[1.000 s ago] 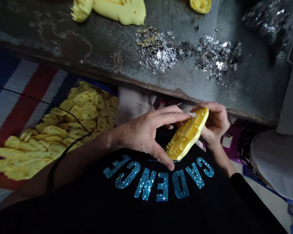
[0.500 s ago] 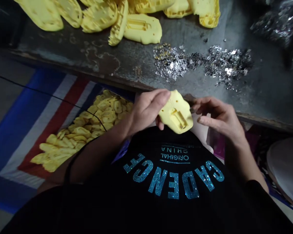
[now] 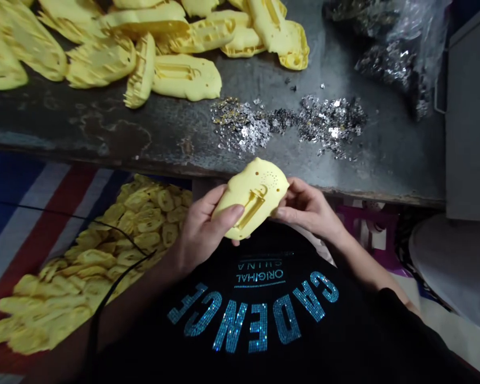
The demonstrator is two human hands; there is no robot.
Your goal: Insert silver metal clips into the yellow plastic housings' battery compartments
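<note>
Both hands hold one yellow plastic shell [image 3: 253, 196] just below the near edge of the worn metal table [image 3: 176, 141]. Its hollow inner side, with a slot and small holes, faces up. My left hand [image 3: 202, 230] grips its left end, thumb across the front. My right hand [image 3: 308, 205] pinches its right end with the fingers curled. Right beyond the shell, on the table, lies a heap of small shiny metal pieces [image 3: 240, 125], with a second heap [image 3: 330, 122] to its right.
More yellow shells [image 3: 144, 48] are piled along the table's far side. A striped sack [image 3: 32, 213] below left holds many yellow shells [image 3: 116, 240]. Bags of metal parts [image 3: 388, 58] sit at the back right, a grey box [image 3: 470, 117] stands at the right edge.
The shell was held edge-on by both hands, then passed to the left hand alone and turned hollow side up. Now the right hand has closed on its right end again.
</note>
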